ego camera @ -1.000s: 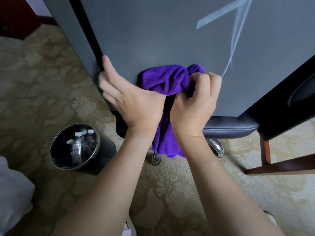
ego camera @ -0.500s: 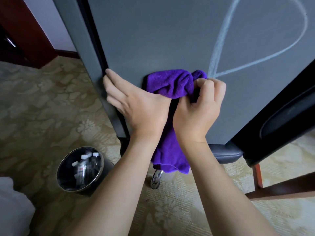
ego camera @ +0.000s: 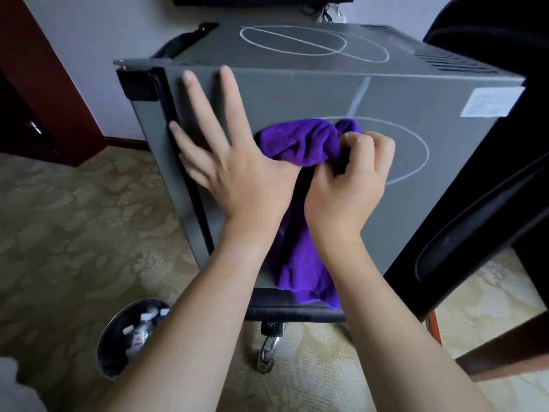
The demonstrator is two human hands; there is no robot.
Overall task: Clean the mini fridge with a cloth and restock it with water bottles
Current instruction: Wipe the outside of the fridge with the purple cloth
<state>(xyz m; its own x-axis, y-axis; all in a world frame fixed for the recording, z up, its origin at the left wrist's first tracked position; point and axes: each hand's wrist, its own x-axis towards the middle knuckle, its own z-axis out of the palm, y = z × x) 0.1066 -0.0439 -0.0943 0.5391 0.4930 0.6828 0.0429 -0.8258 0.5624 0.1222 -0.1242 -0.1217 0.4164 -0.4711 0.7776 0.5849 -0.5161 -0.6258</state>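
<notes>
The grey fridge (ego camera: 312, 93) fills the middle, its side and top marked with pale chalk-like rings (a white label sits at the far right corner). A purple cloth (ego camera: 300, 144) lies bunched against that side and hangs down to the bottom edge. The right hand (ego camera: 350, 185) grips the cloth, fingers curled into it. The left hand (ego camera: 234, 165) lies flat on the side, fingers spread, tips near the dark door seam. Down left on the carpet (ego camera: 74, 218), a bin (ego camera: 118, 340) holds what look like bottles (ego camera: 139, 331). A black chair (ego camera: 490, 188) crowds the right.
</notes>
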